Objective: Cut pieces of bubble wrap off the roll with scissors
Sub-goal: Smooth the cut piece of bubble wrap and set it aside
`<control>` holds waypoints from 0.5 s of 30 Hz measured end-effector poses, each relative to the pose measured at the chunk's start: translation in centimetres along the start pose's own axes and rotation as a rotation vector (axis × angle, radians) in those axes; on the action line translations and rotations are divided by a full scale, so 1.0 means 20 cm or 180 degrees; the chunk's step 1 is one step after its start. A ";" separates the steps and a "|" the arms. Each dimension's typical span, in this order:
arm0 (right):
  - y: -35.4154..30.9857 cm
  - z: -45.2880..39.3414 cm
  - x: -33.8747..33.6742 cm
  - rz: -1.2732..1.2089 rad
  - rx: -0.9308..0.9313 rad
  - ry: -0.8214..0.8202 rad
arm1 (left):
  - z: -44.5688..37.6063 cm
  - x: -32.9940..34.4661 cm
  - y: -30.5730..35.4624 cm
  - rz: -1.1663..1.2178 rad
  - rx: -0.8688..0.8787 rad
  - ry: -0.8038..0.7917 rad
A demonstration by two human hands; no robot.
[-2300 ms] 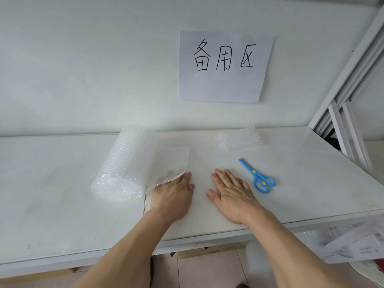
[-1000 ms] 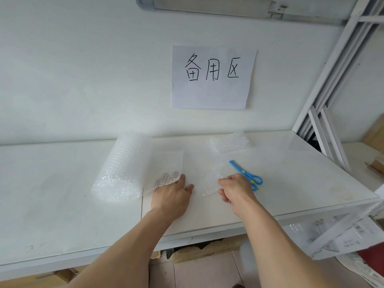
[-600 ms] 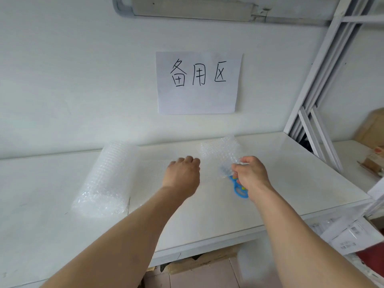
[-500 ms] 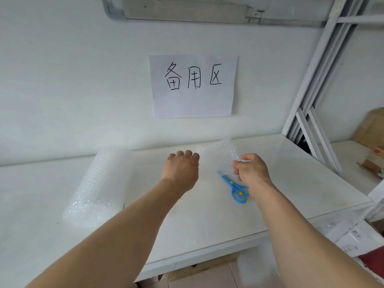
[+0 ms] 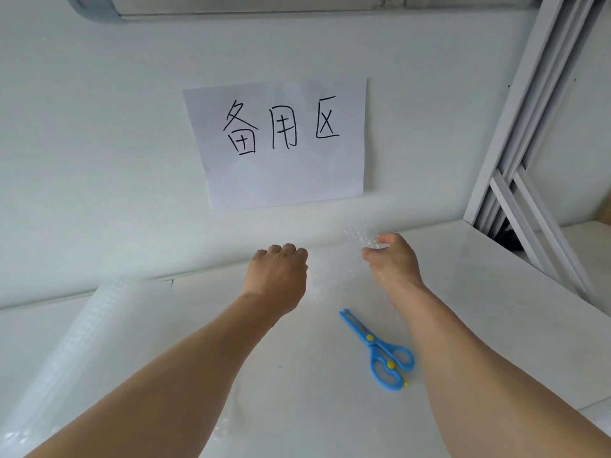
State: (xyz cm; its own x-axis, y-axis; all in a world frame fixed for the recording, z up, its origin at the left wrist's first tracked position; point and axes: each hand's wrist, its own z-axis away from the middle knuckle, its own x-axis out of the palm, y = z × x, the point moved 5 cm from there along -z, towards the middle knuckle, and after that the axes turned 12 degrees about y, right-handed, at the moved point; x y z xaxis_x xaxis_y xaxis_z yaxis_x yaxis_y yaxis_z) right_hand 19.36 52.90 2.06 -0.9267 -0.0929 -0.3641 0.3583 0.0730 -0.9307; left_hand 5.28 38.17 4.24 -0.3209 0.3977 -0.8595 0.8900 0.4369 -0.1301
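A clear, pimpled bubble wrap piece (image 5: 334, 256) stretches between both hands near the wall. The left hand (image 5: 277, 276) is curled closed on one edge; the right hand (image 5: 390, 259) pinches the other. Blue plastic scissors (image 5: 380, 352) lie flat just below the right wrist; the cylindrical roll (image 5: 72, 352) rests left of the left forearm.

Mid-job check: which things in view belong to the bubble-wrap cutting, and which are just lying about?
Part of the job:
- clear bubble wrap roll, lying at the left
- blue plastic scissors, lying shut on the white table
- cut clear bubble wrap piece, held between left hand and right hand

Just there:
- handwritten white paper sign
- white metal rack frame
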 end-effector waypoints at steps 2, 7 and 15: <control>0.02 -0.01 0.03 0.0322 -0.0150 -0.0031 | 0.00 0.04 0.01 0.0064 -0.0046 -0.0060; 0.08 -0.01 0.08 0.1132 -0.0566 0.0073 | 0.04 0.16 0.05 0.0402 -0.0271 -0.0362; 0.12 -0.01 0.09 0.1552 -0.0854 0.0291 | 0.09 0.23 0.09 0.0704 -0.0654 -0.0619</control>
State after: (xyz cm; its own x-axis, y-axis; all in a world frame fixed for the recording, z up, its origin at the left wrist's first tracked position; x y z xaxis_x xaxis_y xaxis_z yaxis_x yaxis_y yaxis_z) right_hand 18.57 53.19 -0.88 -0.6714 0.1002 -0.7342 0.7173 0.3370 -0.6099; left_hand 5.98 39.23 -0.84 -0.0426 0.3486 -0.9363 0.8411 0.5182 0.1547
